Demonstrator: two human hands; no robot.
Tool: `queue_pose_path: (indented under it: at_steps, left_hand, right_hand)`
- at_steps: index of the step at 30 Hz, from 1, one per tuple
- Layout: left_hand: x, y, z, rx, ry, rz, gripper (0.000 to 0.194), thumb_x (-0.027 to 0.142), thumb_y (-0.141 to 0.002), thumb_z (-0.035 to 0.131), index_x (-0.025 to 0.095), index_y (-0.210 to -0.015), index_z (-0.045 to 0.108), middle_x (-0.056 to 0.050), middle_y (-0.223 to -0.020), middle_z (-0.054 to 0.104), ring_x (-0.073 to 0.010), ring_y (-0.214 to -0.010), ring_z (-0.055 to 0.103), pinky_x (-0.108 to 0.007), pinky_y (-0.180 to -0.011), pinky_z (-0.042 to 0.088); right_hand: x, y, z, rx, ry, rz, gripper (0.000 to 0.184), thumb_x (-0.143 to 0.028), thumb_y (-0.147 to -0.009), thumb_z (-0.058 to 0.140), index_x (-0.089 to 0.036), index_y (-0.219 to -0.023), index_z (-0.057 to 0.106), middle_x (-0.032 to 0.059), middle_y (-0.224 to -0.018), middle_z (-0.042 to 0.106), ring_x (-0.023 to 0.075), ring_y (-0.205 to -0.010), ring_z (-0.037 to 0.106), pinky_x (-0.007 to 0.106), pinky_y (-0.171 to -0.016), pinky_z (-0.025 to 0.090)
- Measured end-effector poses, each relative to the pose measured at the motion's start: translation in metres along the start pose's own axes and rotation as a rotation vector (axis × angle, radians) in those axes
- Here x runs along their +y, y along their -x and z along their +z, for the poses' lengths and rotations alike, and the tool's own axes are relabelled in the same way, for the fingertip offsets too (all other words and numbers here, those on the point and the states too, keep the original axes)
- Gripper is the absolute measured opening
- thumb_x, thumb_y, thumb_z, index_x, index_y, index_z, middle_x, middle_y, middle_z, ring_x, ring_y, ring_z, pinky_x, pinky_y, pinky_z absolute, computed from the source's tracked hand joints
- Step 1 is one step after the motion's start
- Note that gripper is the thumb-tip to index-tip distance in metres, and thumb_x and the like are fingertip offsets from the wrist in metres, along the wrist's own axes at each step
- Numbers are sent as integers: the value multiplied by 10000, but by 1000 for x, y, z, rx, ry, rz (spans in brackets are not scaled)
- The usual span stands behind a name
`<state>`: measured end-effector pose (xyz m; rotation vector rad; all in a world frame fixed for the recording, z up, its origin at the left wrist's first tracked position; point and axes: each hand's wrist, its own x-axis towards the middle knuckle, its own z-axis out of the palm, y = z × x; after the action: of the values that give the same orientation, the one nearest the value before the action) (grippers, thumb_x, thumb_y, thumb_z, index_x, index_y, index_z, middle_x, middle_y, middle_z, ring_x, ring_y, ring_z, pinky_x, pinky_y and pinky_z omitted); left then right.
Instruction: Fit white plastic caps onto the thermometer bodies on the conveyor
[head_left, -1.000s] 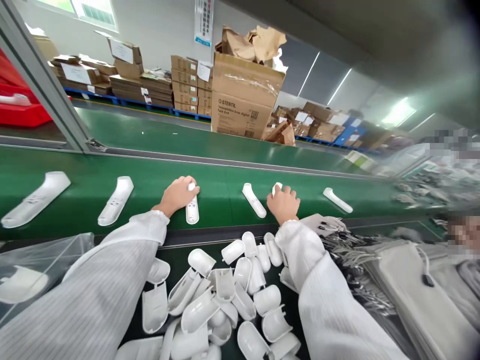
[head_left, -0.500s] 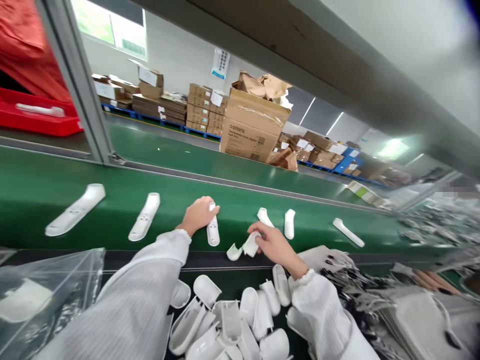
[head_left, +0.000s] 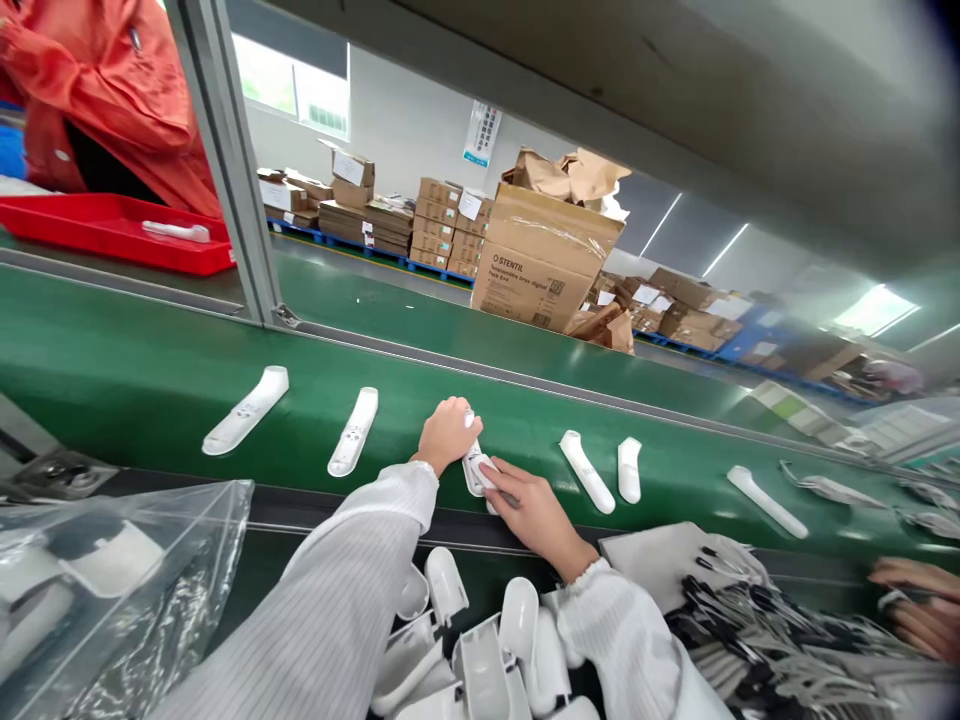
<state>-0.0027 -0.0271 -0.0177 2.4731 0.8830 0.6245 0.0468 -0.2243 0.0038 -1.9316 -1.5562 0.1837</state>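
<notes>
On the green belt [head_left: 517, 455], my left hand [head_left: 448, 435] is closed round the upper end of a white plastic housing [head_left: 472, 468]. My right hand [head_left: 536, 510] pinches a small white cover [head_left: 487, 470] against the housing's lower part; whether it is seated, I cannot tell. To the left lie two similar housings, the farther one [head_left: 246, 412] and the nearer one [head_left: 352, 432]. Past my right hand are a long white housing [head_left: 587, 472] and a shorter one [head_left: 629, 470]. Loose white covers [head_left: 480, 655] are heaped below my wrists.
A clear plastic bag [head_left: 150, 590] with white parts lies at lower left. Grey cuffs and black-tipped cables [head_left: 750, 610] are piled at right, near another person's hand [head_left: 919, 600]. A metal post [head_left: 232, 170] and red tray [head_left: 120, 235] stand beyond the belt.
My right hand has brought the cover from the belt's near edge up to the housing under my left hand. The view has shifted, so the scene sits further right.
</notes>
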Motion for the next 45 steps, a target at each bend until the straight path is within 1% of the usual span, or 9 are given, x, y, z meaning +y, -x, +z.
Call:
queue_pose_path:
  at_steps: [4, 12, 17, 24, 28, 37, 39, 42, 45]
  left_hand:
    - [6, -3, 8, 47, 44, -26, 125, 307, -900, 507, 200, -936, 559, -78, -1018, 608, -235, -1014, 546, -328, -829, 448]
    - [15, -7, 22, 166, 139, -79, 137, 282, -894, 547, 163, -957, 573, -96, -1019, 593, -238, -1009, 515, -339, -903, 403]
    - [21, -8, 32, 188, 149, -77, 152, 284, -898, 557, 159, -977, 590, -96, -1025, 598, -240, -1012, 515, -338, -914, 403]
    - [30, -21, 29, 66, 16, 1, 210, 329, -909, 545, 160, -993, 636, -101, -1032, 643, -243, -1018, 558, -330, -923, 417]
    - [38, -28, 25, -56, -43, 11, 258, 373, -907, 554, 154, -987, 665, -119, -1038, 661, -247, -1017, 592, -322, -910, 431]
    - [61, -29, 47, -62, -70, 67, 305, 378, -908, 547, 128, -1042, 659, -139, -1082, 651, -247, -1058, 584, -319, -963, 404]
    - [67, -32, 42, -119, -96, 96, 310, 377, -909, 527, 126, -1031, 662, -145, -1091, 653, -256, -1060, 584, -331, -962, 406]
    - [69, -33, 18, -253, -138, 150, 359, 406, -917, 479, 132, -1066, 656, -150, -1066, 668, -286, -1111, 560, -360, -941, 421]
    - [51, -27, -19, -185, -180, 158, 489, 454, -929, 429, 141, -1285, 549, -163, -1219, 619, -322, -1264, 440, -392, -940, 426]
  right_hand:
    - [6, 2, 5, 51, 58, 22, 448, -206, -874, 621, -161, -1319, 619, 127, -1342, 609, 258, -1246, 580, 391, -1091, 448]
    - [11, -2, 10, 202, 76, 50, 402, -197, -913, 545, -161, -1305, 627, 118, -1320, 626, 241, -1237, 588, 369, -1055, 483]
    - [16, -3, 10, 127, 135, 48, 387, -112, -889, 550, -171, -1253, 667, 131, -1310, 621, 250, -1187, 621, 370, -1047, 485]
    - [24, -5, -4, 96, 120, 183, 349, -113, -840, 671, -257, -1155, 717, 45, -1207, 670, 207, -1181, 614, 281, -1036, 474]
    - [23, 0, -13, 97, 186, 242, 374, -125, -835, 670, -260, -1183, 699, 57, -1214, 665, 238, -1129, 650, 328, -1020, 489]
    - [36, 9, -24, 45, 282, 258, 367, -148, -836, 673, -295, -1169, 714, 52, -1182, 702, 247, -1115, 667, 316, -974, 500]
    - [38, 9, -25, 50, 298, 273, 375, -153, -843, 668, -314, -1180, 706, 31, -1205, 700, 234, -1160, 642, 307, -981, 491]
    - [30, 13, -37, 91, 354, 320, 368, -224, -865, 669, -301, -1225, 680, 51, -1221, 700, 263, -1180, 624, 344, -943, 508]
    - [13, 23, -56, 176, 590, 487, 332, -386, -936, 578, -222, -1204, 685, 153, -1079, 738, 318, -1013, 688, 406, -801, 539]
